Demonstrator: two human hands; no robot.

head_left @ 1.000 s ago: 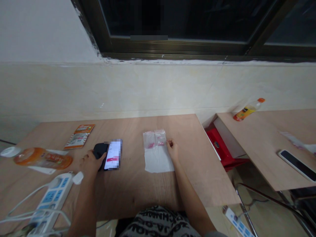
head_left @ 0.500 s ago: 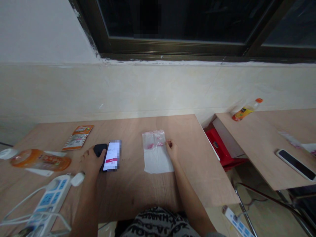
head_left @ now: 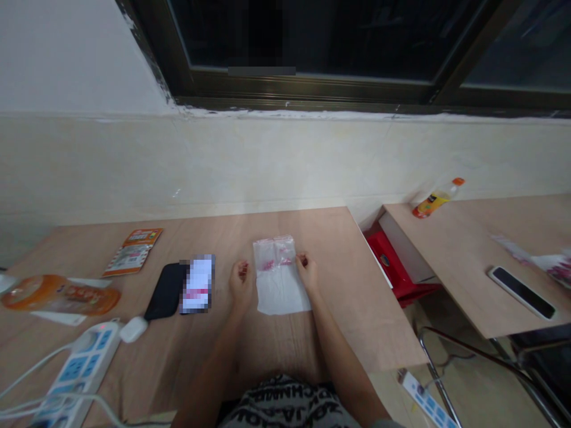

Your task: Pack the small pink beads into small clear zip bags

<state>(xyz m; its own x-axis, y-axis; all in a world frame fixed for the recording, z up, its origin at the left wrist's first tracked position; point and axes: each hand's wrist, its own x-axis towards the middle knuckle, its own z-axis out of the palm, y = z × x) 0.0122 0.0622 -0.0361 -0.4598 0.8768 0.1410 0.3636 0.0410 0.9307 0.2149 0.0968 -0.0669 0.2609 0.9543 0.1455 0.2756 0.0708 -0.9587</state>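
On the table before me lies a white sheet of paper (head_left: 281,294), with clear plastic zip bags (head_left: 273,252) over its upper part. Small pink-red bits show in the bags, too small to name. My right hand (head_left: 307,273) rests at the right edge of the bags with its fingers curled. Whether it grips anything is hidden. My left hand (head_left: 241,285) is just left of the bags, apart from them, its fingers folded in. Something dark reddish shows within its curl, too unclear to name.
Left are a lit phone (head_left: 197,285), a black phone (head_left: 166,291), a white charger case (head_left: 133,329), a power strip (head_left: 75,368) with cables, an orange bottle (head_left: 66,294) lying down and an orange packet (head_left: 134,252). A second table (head_left: 446,244) at right bears a drink bottle (head_left: 438,199).
My left hand has let go of the black phone and moved right, to beside the bags. The black phone now lies beside the lit one. My right hand stays by the bags.
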